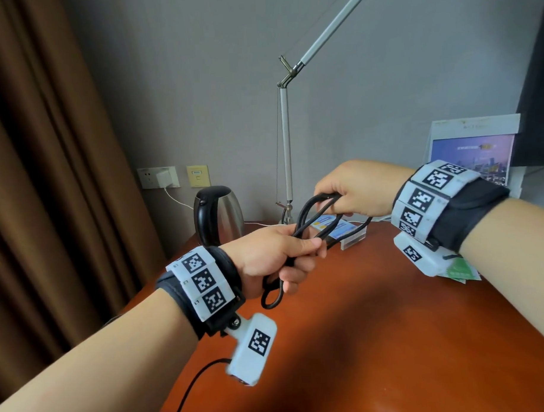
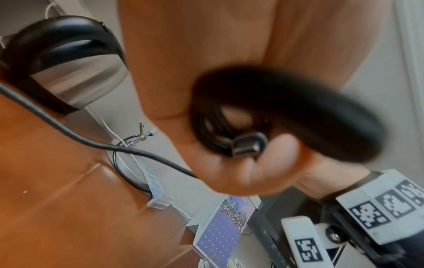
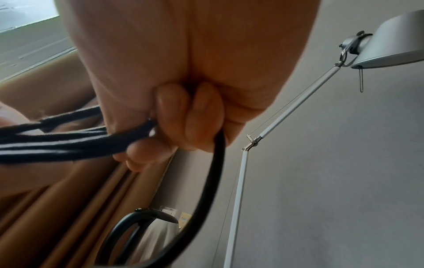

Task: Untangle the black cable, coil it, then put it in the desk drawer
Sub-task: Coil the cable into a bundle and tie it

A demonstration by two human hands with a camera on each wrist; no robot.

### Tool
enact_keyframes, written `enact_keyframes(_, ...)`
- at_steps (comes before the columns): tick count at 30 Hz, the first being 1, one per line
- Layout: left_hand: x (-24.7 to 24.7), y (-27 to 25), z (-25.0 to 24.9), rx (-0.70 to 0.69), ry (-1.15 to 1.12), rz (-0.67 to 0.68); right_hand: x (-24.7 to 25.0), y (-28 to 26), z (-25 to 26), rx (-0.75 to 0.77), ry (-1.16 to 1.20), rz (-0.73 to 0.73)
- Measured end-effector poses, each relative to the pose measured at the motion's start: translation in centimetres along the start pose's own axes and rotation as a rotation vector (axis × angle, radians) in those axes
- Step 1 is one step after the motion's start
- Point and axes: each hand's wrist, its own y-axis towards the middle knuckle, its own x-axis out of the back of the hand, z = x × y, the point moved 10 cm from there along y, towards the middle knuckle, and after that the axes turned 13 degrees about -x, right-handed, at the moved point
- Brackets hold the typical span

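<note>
A black cable (image 1: pixel 308 218) is gathered in several long loops held in the air above a red-brown desk (image 1: pixel 376 310). My left hand (image 1: pixel 278 255) grips the near end of the loops, and short loops hang below its fist. My right hand (image 1: pixel 353 187) holds the far end of the loops with curled fingers (image 3: pixel 171 108). One strand (image 3: pixel 206 181) drops from the right hand toward the desk. In the left wrist view the cable (image 2: pixel 298 101) is blurred, and a plug end (image 2: pixel 249 144) shows by the thumb. The drawer is out of sight.
A steel kettle (image 1: pixel 220 217) with a black handle stands at the desk's back left. A lamp arm (image 1: pixel 285 150) rises behind the hands. A card holder (image 1: pixel 345 231) and a standing leaflet (image 1: pixel 472 149) sit at the back right. Brown curtains (image 1: pixel 48 182) hang on the left.
</note>
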Motion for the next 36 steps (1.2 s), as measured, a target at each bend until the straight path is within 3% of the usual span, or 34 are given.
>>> enact_keyframes(8,0.2,-0.3,-0.2,0.077,0.051,-0.032,0.6,0.1,1.3,0.029,-0.161,-0.132)
enact_keyframes(11,0.7,-0.5,-0.1,0.073,0.117,-0.116,1.0,0.8,0.6,-0.02,0.125,-0.092)
enact_keyframes(15,0.7,-1.1,-0.5,-0.004,0.122,-0.122,0.8,0.9,-1.3,-0.061,0.575,0.002)
enact_keyframes(21,3.0,-2.0,-1.6,-0.042,0.212,-0.187,0.2,0.3,-4.0,-0.098,0.908,0.07)
enact_keyframes(29,5.1,-3.8,-2.6,-0.029,0.333,-0.173,1.9,-0.2,-6.8,-0.13,0.697,0.01)
enact_keyframes(36,7.6,-6.0,-2.8,0.021,0.427,-0.177,3.9,-1.6,-9.6,-0.208,0.668,-0.126)
